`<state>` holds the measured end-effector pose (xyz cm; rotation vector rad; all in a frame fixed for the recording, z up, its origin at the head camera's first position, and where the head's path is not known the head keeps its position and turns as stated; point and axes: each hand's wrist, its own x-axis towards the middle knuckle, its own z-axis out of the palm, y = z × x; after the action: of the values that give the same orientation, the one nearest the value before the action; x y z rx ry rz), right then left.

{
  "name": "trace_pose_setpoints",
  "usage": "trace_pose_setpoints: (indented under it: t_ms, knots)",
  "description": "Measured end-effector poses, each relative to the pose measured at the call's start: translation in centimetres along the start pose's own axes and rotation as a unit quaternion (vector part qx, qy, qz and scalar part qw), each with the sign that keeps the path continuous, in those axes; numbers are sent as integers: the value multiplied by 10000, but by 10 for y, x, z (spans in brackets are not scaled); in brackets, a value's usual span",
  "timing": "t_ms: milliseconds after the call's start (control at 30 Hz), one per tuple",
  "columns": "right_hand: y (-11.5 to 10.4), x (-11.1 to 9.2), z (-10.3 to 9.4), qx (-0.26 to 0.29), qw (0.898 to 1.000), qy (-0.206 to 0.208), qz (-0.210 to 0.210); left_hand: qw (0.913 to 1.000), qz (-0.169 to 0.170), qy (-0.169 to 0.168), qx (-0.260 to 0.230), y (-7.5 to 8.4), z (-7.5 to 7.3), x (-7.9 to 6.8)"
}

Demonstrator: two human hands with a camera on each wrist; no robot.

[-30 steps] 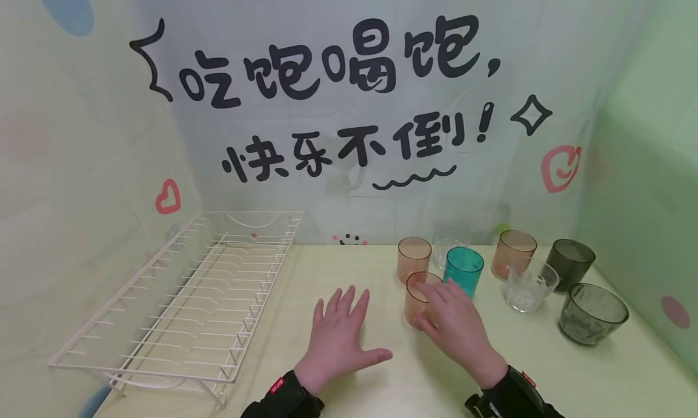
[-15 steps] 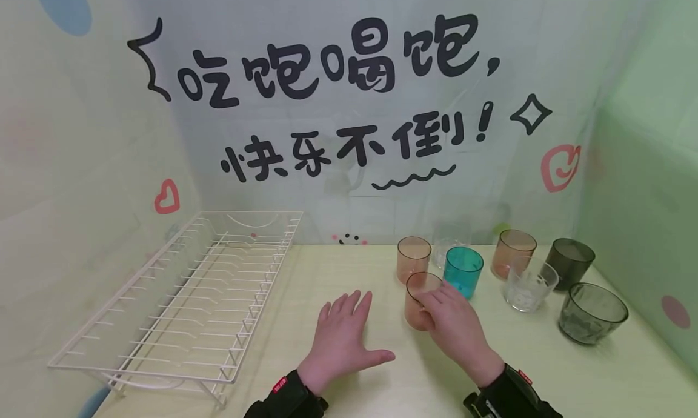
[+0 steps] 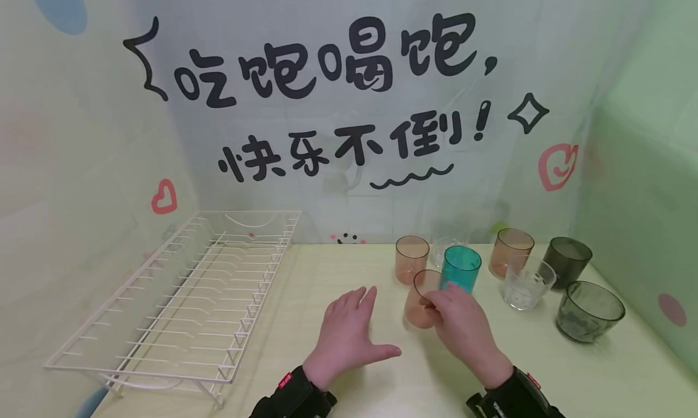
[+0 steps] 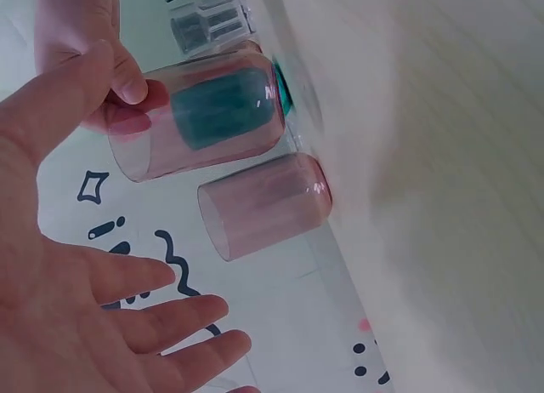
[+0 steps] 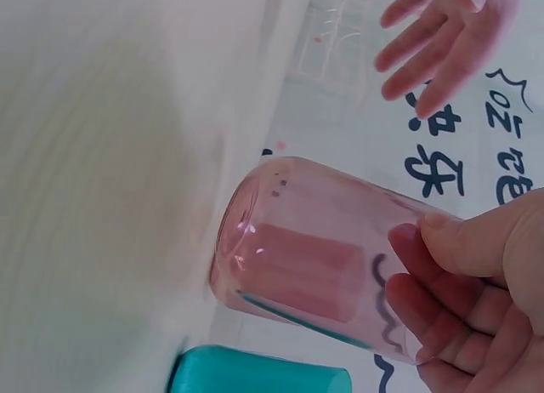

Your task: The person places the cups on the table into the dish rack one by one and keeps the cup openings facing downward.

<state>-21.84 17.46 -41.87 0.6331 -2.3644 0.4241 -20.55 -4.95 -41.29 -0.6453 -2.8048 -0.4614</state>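
In the head view my right hand (image 3: pixel 463 330) pinches the near pink glass (image 3: pixel 417 314) at its rim. The right wrist view shows the thumb outside that pink glass (image 5: pixel 323 214) and fingertips seen through its wall. The glass leans a little toward the hand; its base is at or close to the table. My left hand (image 3: pixel 349 339) is held to the left of it, fingers extended and thumb spread, touching nothing. A teal glass (image 3: pixel 461 263) stands just behind the pinched one, and another pink glass (image 3: pixel 411 262) stands at the back.
A white wire dish rack (image 3: pixel 191 303) occupies the left side. On the right are a third pink glass (image 3: pixel 511 254), a clear glass (image 3: pixel 528 288), a dark grey glass (image 3: pixel 568 263) and a grey glass bowl (image 3: pixel 590 315). Another clear glass (image 3: pixel 440 248) stands behind the teal one.
My right hand's fingers have closed from hovering over the glass to pinching its rim, and the glass now leans right. My left hand has shifted slightly right.
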Motion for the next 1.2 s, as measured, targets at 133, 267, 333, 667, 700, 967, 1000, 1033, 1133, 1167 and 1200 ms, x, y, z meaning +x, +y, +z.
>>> trace_pose_setpoints:
  t_ms: [133, 267, 333, 667, 700, 967, 1000, 1033, 1133, 1167, 1200]
  knots:
    - [-3, 4, -9, 221, 9990, -196, 330, 10000, -16, 29, -64, 1, 0, 0]
    - [-4, 7, -17, 407, 9975, -247, 519, 9999, -47, 57, -114, 1, -2, 0]
    - [-4, 8, -19, 487, 9970, -211, 562, 9998, -53, 67, -152, 1, -3, 1]
    - [0, 12, -31, 848, 9937, 56, 731, 9988, 14, 221, -427, 3, -10, 8]
    - [1, 12, -32, 878, 9934, 113, 731, 9986, 12, 230, -481, 4, -11, 8]
    - [5, 15, -40, 1128, 9883, 576, 854, 9944, -7, 340, -1001, 8, -22, 12]
    - [6, 16, -41, 1141, 9876, 608, 886, 9939, -15, 361, -1047, 8, -23, 13]
    - [6, 16, -42, 1156, 9870, 641, 916, 9933, -15, 388, -1091, 9, -23, 14]
    - [7, 16, -43, 1213, 9848, 779, 968, 9913, -30, 495, -1216, 9, -24, 17]
    - [7, 16, -43, 1236, 9840, 847, 968, 9905, -39, 531, -1264, 9, -24, 17]
    - [8, 17, -43, 1264, 9830, 915, 964, 9896, -58, 564, -1323, 10, -25, 18]
